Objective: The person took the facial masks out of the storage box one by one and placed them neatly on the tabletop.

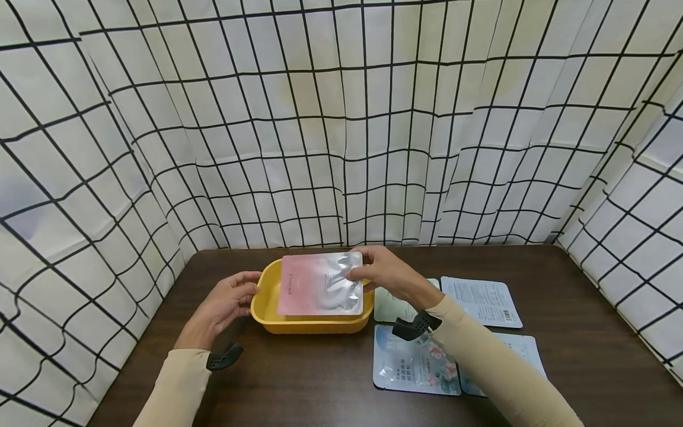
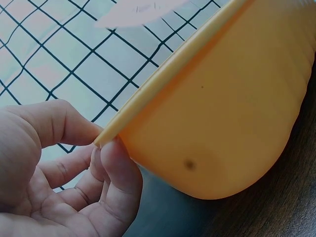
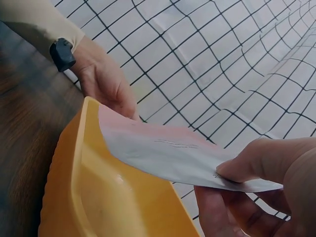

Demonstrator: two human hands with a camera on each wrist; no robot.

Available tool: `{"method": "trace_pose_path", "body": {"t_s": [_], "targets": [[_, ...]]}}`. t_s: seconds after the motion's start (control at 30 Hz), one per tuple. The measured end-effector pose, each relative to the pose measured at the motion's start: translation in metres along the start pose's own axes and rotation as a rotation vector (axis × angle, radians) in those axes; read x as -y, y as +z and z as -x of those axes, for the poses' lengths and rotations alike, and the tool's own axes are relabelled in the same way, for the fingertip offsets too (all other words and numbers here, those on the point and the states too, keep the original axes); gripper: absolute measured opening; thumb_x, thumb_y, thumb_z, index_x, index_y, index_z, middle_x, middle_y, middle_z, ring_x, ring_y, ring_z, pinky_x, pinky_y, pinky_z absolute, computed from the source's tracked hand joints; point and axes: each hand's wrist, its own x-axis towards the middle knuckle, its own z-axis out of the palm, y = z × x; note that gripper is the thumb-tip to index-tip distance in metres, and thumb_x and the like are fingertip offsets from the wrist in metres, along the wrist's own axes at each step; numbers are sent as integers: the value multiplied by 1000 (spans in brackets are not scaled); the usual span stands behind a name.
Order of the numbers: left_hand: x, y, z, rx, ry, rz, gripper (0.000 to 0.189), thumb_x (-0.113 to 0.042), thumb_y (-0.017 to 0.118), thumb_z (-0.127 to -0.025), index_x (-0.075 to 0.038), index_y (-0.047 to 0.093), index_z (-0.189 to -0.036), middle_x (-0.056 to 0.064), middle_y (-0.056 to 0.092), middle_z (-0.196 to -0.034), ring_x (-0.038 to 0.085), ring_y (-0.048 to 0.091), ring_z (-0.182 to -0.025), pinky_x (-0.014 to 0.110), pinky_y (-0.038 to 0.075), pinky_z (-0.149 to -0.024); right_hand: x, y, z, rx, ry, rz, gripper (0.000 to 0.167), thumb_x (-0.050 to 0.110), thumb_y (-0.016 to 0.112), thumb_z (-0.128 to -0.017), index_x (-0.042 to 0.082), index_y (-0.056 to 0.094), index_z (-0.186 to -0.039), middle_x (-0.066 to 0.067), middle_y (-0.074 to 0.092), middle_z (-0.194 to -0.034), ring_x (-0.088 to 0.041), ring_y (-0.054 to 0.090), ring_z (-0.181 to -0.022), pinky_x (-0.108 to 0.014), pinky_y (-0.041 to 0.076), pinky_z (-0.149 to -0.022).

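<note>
A yellow plastic basin (image 1: 315, 327) stands on the table. My left hand (image 1: 228, 301) pinches its left rim between thumb and fingers, as the left wrist view shows up close. Over the basin's opening, my right hand (image 1: 392, 274) holds a pink and silver face mask packet (image 1: 320, 284) by its right edge, thumb on top and fingers beneath. In the right wrist view the packet (image 3: 158, 148) bends slightly, its far end near the basin's rim (image 3: 81, 148). Most of the basin's inside is hidden beneath the packet in the head view.
Several flat packets lie right of the basin: a pale green one (image 1: 392, 308), a white-blue one with printed text (image 1: 482, 301), a floral blue one (image 1: 413, 362), and another blue one (image 1: 523, 350) partly under the right forearm. A grid-patterned white curtain (image 1: 347, 130) surrounds the dark table (image 1: 299, 379).
</note>
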Motion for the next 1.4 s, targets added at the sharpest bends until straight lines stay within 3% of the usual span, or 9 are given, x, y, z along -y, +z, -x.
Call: {"method": "trace_pose_path", "body": {"t_s": [0.7, 1.4], "targets": [[-1, -1, 2, 12, 3, -6, 51, -17, 57, -102, -5, 43, -149, 17, 60, -129, 22, 66, -95, 34, 59, -81, -1, -25, 43, -64, -20, -49, 45, 13, 75, -89, 6, 61, -132, -14, 66, -112, -27, 67, -89, -47, 61, -73], [0, 0, 1, 17, 10, -3, 50, -19, 57, -102, -5, 44, -148, 16, 61, -128, 22, 67, -95, 33, 60, -80, -13, -39, 88, -171, -13, 5, 43, 22, 77, -90, 6, 63, -127, -16, 65, -115, -29, 65, -96, -45, 61, -77]]}}
